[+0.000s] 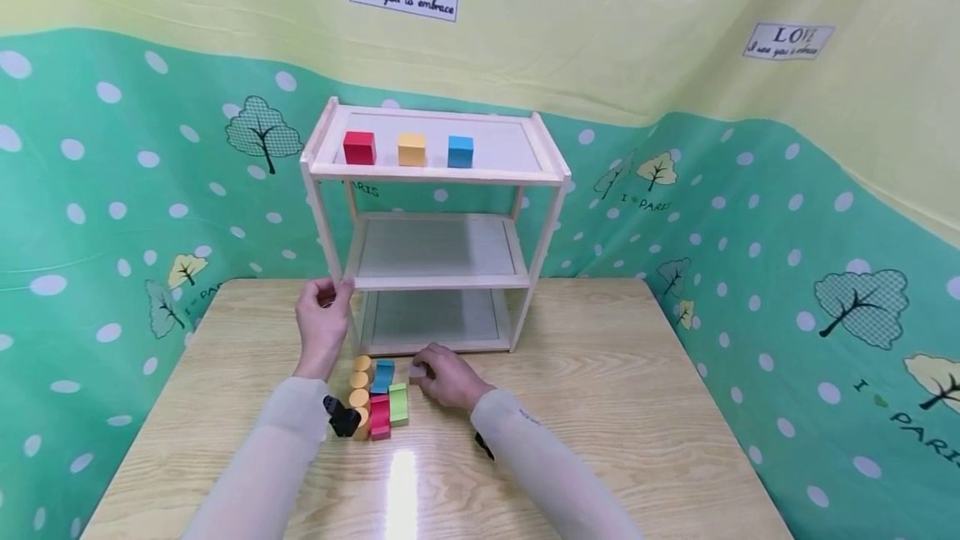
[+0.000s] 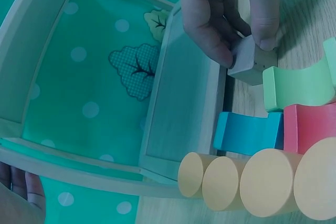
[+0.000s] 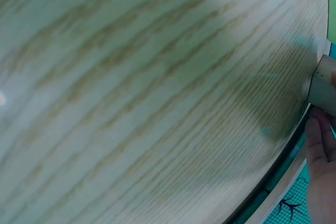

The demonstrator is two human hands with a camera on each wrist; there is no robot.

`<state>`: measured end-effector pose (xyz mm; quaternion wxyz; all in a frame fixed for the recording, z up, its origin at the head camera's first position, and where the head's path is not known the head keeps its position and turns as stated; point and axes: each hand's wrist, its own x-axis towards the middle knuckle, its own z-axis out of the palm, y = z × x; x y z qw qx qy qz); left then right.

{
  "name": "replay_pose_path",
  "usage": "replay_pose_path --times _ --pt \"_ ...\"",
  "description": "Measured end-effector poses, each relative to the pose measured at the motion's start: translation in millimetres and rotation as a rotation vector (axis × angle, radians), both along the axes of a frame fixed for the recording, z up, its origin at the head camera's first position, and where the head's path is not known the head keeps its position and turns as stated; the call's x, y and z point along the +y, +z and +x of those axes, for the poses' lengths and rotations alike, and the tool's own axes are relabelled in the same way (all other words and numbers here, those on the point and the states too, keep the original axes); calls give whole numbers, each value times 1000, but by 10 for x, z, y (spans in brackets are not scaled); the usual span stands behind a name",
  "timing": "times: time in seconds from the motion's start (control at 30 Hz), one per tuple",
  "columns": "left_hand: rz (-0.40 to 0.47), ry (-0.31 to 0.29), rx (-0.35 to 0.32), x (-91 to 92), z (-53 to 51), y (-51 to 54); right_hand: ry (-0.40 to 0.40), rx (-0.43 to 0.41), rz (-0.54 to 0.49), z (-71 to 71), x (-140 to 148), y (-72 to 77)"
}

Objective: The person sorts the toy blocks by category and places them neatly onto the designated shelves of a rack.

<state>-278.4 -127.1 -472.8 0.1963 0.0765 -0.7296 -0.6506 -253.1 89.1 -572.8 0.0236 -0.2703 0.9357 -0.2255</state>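
My right hand (image 1: 447, 376) pinches a plain pale wooden block (image 2: 251, 60) between thumb and fingers, low over the table in front of the shelf. Just left of it lie a green curved block (image 1: 399, 404), a blue one (image 1: 382, 376) and a red one (image 1: 380, 417). Beside these, several light-yellow cylinders (image 2: 270, 183) form a row. At the middle level of the wooden shelf (image 1: 442, 282), my left hand (image 1: 322, 319) holds its left front post with bent fingers; part of that contact is hidden.
On the shelf's top board stand a red cube (image 1: 360, 148), a yellow cube (image 1: 412, 150) and a blue cube (image 1: 461, 152). The shelf stands at the back of the wooden table (image 1: 600, 407). A patterned green and yellow curtain (image 1: 112, 148) hangs behind and along both sides.
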Motion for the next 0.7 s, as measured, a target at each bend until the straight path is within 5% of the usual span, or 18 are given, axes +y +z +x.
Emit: replay_pose_path --times 0.7 --pt "-17 1 -8 17 40 30 -22 33 21 43 87 11"
